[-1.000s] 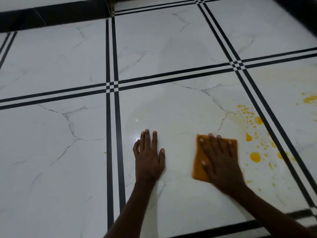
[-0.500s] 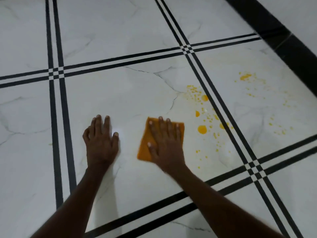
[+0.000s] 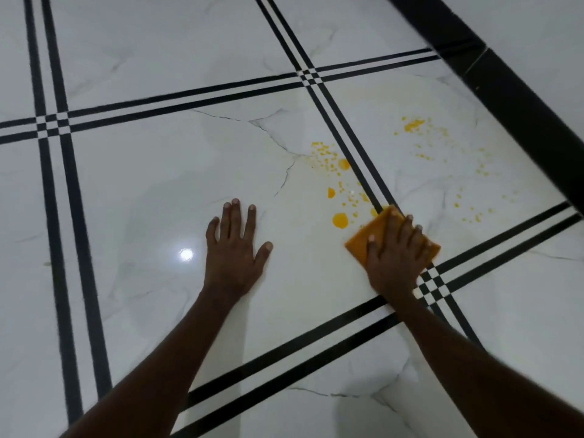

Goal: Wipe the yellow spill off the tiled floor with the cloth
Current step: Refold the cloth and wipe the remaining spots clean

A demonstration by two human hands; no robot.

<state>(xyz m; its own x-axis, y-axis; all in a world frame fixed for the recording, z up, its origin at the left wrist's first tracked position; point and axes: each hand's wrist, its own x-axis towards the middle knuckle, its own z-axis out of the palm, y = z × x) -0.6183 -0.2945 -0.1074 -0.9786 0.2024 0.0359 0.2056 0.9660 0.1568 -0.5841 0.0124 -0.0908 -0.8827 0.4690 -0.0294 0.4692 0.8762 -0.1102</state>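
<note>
My right hand (image 3: 395, 254) presses flat on a folded orange cloth (image 3: 358, 245) on the white tiled floor (image 3: 177, 191), at the near edge of the yellow spill (image 3: 340, 220). The spill is a scatter of yellow drops and blobs running from beside the cloth up along the black double stripe. A second patch of yellow specks (image 3: 414, 124) lies on the tile to the right of the stripe. My left hand (image 3: 235, 248) rests flat on the floor, fingers spread, well left of the cloth and holding nothing.
Black double stripes (image 3: 341, 143) cross the floor between the marble-look tiles and meet in a checker crossing (image 3: 434, 281) just right of my right wrist. A wide black border (image 3: 505, 90) runs along the upper right. A bright light reflection (image 3: 186, 254) shines left of my left hand.
My right hand has slid the cloth rightward to the lower edge of the spill, covering drops there. The view has shifted right and closer. My left hand stays planted.
</note>
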